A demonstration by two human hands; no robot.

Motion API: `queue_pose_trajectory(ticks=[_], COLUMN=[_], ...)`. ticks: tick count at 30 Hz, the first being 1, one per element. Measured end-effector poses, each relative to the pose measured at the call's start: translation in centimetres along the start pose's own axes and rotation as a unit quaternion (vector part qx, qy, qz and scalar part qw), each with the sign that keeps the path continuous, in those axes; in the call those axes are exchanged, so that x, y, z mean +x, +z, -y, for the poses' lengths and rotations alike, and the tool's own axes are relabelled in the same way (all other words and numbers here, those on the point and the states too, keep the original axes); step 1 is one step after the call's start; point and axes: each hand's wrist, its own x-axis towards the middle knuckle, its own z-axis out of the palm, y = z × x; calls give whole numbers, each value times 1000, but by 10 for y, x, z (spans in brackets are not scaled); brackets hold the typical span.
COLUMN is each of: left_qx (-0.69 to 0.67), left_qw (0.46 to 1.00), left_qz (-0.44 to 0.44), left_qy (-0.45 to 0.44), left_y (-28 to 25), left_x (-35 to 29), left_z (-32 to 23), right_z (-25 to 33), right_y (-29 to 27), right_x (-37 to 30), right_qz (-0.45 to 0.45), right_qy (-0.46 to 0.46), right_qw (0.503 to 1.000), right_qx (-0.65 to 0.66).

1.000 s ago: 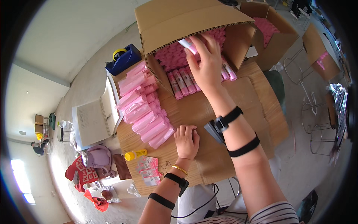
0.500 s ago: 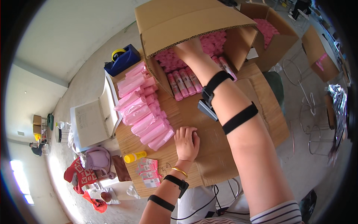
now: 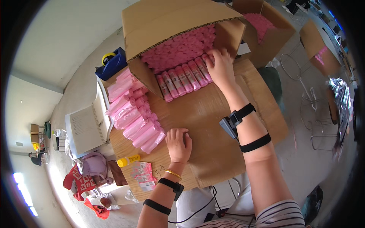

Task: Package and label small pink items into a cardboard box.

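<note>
A cardboard box (image 3: 182, 19) lies on its side with its mouth toward me, packed with pink rolls (image 3: 178, 47) seen end-on. Along its lower edge, a row of labelled pink plastic bag rolls (image 3: 182, 80) lies side by side. My right hand (image 3: 221, 68) is at the right end of this row, its fingers bent around the last roll, which they partly hide. My left hand (image 3: 178, 146) rests flat on the wooden table, fingers stretched, holding nothing. Beside it lies a heap of unlabelled pink rolls (image 3: 131, 117).
A yellow glue stick (image 3: 128, 160) and several small printed labels (image 3: 143, 175) lie near the front left. A blue tape dispenser (image 3: 111, 64) stands left of the box, with an open notebook (image 3: 85, 127) nearer me. Another box of pink rolls (image 3: 275, 41) stands behind right.
My right hand has come out from inside the box to the right end of the labelled row, uncovering the packed rolls. My left hand stays flat on the table. The view has shifted slightly.
</note>
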Motion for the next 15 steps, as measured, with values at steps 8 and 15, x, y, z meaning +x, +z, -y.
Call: queue_pose_trajectory(ticks=[8,15], left_qx=[28,45], left_qw=[999,999], left_qz=[9,4], left_qy=[-12,-1], left_y=[0,1], left_x=[-3,-2], left_z=[4,2], right_z=[-21,-35], right_y=[5,11], right_x=[-48,-55], right_qz=[161,105], right_qy=[109,78], right_qw=[977,986], right_qx=[-94,-99])
